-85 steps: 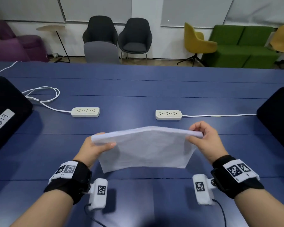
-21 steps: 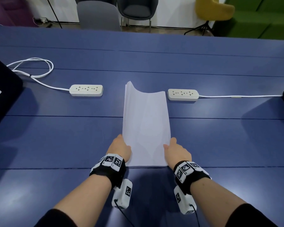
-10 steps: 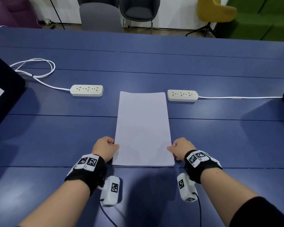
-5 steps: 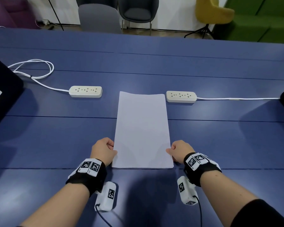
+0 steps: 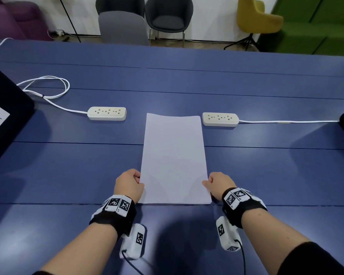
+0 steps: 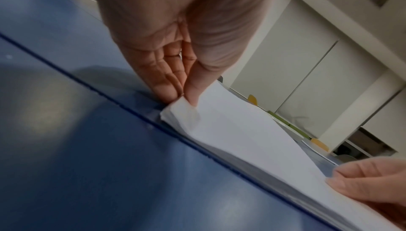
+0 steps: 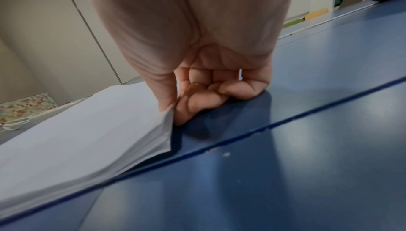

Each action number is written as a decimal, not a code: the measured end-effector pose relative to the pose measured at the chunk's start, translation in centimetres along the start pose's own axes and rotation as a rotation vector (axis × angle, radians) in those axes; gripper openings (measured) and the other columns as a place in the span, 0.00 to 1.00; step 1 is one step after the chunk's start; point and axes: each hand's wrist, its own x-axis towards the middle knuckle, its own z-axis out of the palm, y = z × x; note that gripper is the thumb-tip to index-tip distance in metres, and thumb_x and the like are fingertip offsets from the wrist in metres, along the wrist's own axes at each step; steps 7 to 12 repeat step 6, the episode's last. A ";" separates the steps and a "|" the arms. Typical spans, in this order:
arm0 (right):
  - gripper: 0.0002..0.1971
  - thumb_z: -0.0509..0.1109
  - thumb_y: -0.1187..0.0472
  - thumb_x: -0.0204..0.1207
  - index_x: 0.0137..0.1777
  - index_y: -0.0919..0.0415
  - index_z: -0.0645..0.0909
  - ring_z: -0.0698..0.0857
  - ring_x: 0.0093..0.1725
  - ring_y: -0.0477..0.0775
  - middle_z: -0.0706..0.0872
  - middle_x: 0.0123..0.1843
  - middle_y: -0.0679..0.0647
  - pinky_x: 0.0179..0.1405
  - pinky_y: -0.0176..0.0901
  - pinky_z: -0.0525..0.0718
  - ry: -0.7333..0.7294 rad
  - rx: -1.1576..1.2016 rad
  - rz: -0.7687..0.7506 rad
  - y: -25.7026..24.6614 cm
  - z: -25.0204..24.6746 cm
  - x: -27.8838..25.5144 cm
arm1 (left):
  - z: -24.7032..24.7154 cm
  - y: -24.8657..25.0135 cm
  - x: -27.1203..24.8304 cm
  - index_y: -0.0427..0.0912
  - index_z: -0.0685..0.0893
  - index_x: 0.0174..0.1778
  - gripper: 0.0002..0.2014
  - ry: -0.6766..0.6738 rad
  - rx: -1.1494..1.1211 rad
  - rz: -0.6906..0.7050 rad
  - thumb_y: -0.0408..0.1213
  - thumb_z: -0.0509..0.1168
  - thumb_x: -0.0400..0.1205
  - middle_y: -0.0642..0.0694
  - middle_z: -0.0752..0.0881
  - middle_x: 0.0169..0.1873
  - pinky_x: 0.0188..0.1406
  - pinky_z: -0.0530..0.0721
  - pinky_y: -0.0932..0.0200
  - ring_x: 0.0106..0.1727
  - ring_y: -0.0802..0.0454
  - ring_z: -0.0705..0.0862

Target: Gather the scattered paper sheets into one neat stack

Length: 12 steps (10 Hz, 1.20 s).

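Lying on blue table point(image 5: 68, 175): paper stack point(image 5: 174, 155), near edges pinched by left hand point(image 5: 128, 185) and right hand point(image 5: 219, 183); power strips point(image 5: 106, 113) at 10 and 2 o'clock; chairs point(image 5: 168, 18) at 12.

Black wristbands point(image 5: 115, 217) with white coded marker tags; white cabled camera modules point(image 5: 132, 241) under wrists; black sleeves point(image 5: 314, 259).

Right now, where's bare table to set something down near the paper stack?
Free: the blue table between the black case and the paper stack, and right of the stack below the right power strip. Crowded: the stack's near corners, pinched by the left hand and right hand.
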 end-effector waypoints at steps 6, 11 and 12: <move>0.12 0.60 0.51 0.77 0.41 0.59 0.72 0.81 0.44 0.60 0.82 0.46 0.57 0.41 0.44 0.77 0.009 -0.002 -0.011 0.4 -0.9 0.2 | -0.8 0.4 0.4 0.40 0.81 0.50 0.09 -0.062 0.059 -0.071 0.35 0.65 0.74 0.44 0.87 0.47 0.44 0.78 0.57 0.46 0.45 0.82; 0.12 0.60 0.51 0.77 0.41 0.59 0.72 0.81 0.44 0.60 0.82 0.46 0.57 0.41 0.44 0.77 0.009 -0.002 -0.011 0.4 -0.9 0.2 | -0.8 0.4 0.4 0.40 0.81 0.50 0.09 -0.062 0.059 -0.071 0.35 0.65 0.74 0.44 0.87 0.47 0.44 0.78 0.57 0.46 0.45 0.82; 0.12 0.60 0.51 0.77 0.41 0.59 0.72 0.81 0.44 0.60 0.82 0.46 0.57 0.41 0.44 0.77 0.009 -0.002 -0.011 0.4 -0.9 0.2 | -0.8 0.4 0.4 0.40 0.81 0.50 0.09 -0.062 0.059 -0.071 0.35 0.65 0.74 0.44 0.87 0.47 0.44 0.78 0.57 0.46 0.45 0.82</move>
